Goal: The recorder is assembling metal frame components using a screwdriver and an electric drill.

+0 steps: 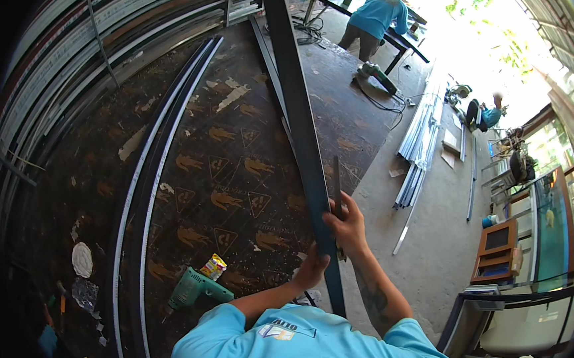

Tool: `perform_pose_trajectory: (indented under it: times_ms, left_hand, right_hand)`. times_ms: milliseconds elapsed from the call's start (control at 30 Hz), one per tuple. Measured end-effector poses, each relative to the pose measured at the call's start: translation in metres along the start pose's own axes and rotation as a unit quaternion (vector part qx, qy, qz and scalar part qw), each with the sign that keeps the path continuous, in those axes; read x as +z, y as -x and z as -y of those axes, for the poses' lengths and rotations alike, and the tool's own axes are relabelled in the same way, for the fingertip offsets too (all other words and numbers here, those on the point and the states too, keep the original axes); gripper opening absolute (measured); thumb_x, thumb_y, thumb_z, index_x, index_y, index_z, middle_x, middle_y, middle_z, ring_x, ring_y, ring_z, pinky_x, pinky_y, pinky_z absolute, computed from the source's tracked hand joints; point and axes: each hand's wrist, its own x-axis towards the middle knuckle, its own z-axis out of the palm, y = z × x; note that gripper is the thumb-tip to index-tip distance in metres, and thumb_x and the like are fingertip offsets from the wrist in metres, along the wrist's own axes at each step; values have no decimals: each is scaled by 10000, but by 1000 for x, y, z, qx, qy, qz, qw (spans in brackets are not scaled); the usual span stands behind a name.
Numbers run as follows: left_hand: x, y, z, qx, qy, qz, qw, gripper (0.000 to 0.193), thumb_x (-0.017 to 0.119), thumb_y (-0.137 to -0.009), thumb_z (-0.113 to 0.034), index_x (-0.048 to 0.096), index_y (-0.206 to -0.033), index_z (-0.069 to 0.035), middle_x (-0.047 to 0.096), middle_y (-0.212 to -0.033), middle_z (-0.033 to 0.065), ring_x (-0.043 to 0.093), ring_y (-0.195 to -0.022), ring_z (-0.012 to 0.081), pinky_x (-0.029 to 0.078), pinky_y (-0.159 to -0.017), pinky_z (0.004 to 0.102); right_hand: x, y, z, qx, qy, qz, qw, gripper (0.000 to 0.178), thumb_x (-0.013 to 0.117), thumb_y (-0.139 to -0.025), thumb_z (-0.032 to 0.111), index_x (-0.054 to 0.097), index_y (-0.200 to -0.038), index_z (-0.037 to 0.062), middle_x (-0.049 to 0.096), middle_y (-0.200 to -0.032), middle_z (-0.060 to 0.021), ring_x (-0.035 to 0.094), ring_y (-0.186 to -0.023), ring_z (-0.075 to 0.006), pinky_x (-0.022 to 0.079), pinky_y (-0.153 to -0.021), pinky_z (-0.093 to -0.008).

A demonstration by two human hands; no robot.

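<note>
Open-fronted workshop, bright at the far right, with a broad dark surface [198, 138] printed with figures and triangles and littered with chips and scraps. Along the surface's right side, stretching away from the body, a long dark profile [299, 111]. In the right hand [347, 224], gripped in curled fingers, a thin dark strip [337, 175], thumb near the profile. Against the profile's left side, the left hand [312, 270]; fingers partly hidden, so impossible to tell whether closed around it.

Could skid or twist if steadied only at this near end, with so much length beyond reach. Could also pinch a finger between strip and profile, scratch the finish on loose chips, or nudge a slim profile [269, 70] lying close alongside.

To the left, limiting sideways room, paired long profiles [145, 222]. Near the left forearm, easily knocked, a green drill [201, 288] touching or just beside a colourful packet [213, 267]. On the floor at right, hindering any walk around, a silver bundle [424, 146]. Farther back, a co-worker [372, 20], bending low.
</note>
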Motion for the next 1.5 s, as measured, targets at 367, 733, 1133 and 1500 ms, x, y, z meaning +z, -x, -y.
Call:
perform_pose_trajectory:
  times_ms: [367, 733, 1133, 1500]
  left_hand:
    - [-57, -207, 56, -91, -184, -322, 924, 389, 471, -1000, -301, 587, -1149, 40, 643, -993, 285, 605, -964, 455, 475, -800, 462]
    - [-130, -331, 127, -251, -261, -346, 866, 380, 506, -979, -296, 616, -887, 55, 650, -879, 283, 628, -862, 451, 477, -716, 505]
    - [-136, -273, 130, -145, -400, -78, 902, 689, 605, -865, -430, 467, -1360, 30, 408, -1410, 298, 372, -1326, 430, 280, -1124, 467]
    - [-54, -60, 67, -157, -478, 26, 864, 731, 565, -895, -337, 247, -1503, -85, 207, -1534, 249, 206, -1415, 426, 116, -1132, 605]
  right_hand:
    - [-92, 158, -117, 74, 362, -135, 920, 605, 768, -712, 76, 543, -1267, -16, 615, -1222, -188, 576, -1178, -288, 427, -1018, -370]
    - [-104, 259, -113, 288, 228, -133, 920, 557, 706, -759, 24, 455, -1255, -10, 635, -1166, -223, 657, -1028, -251, 509, -895, -365]
    - [-27, 102, -111, 100, 274, -233, 928, 432, 627, -830, 87, 477, -1227, 8, 695, -858, -170, 671, -744, -201, 511, -660, -335]
    - [-63, 93, -72, 180, 15, -46, 983, 405, 585, -948, 132, 445, -1319, 50, 664, -889, -74, 676, -763, -147, 508, -584, -229]
